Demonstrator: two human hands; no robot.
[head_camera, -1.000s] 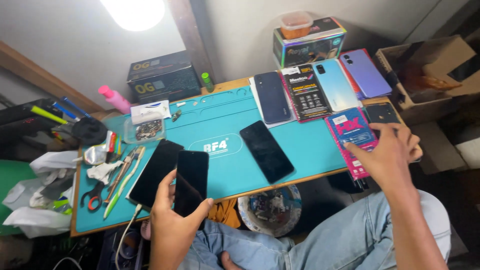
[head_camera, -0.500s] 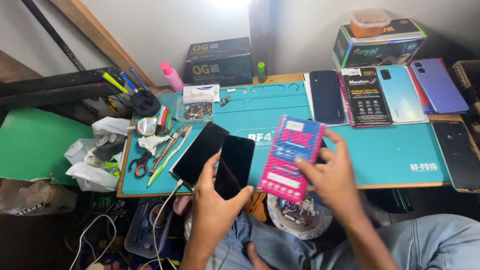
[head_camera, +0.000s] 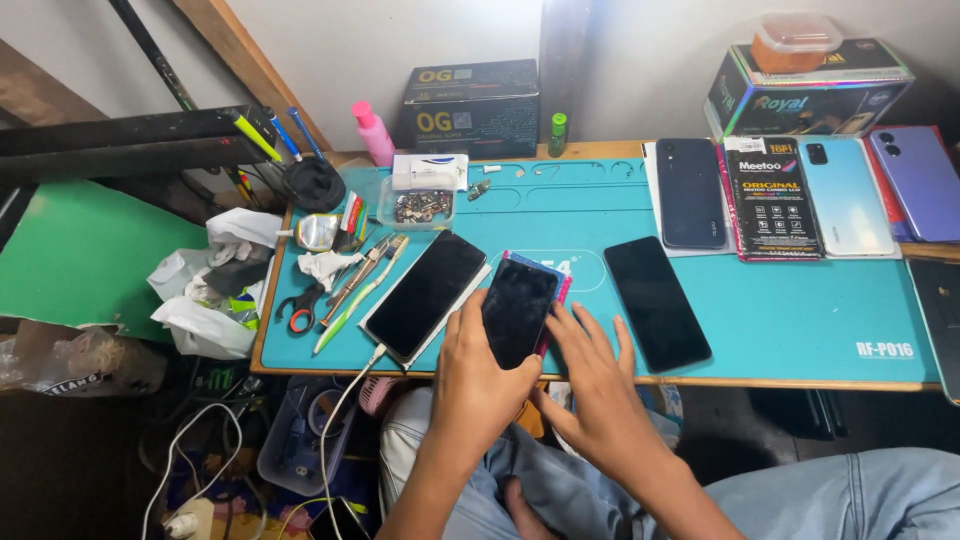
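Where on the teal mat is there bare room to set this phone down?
Bare teal mat lies right of the black phone, below the black package. A narrow strip runs behind the left hand's phone. The left end is crowded with tools and the larger phone.

The flat pink and blue packet lies almost wholly hidden beneath the glossy black phone screen, only its top and right edges showing. The dark phone at the right is cut off by the frame's edge. The contents of the small clear plastic tray are too small to tell.
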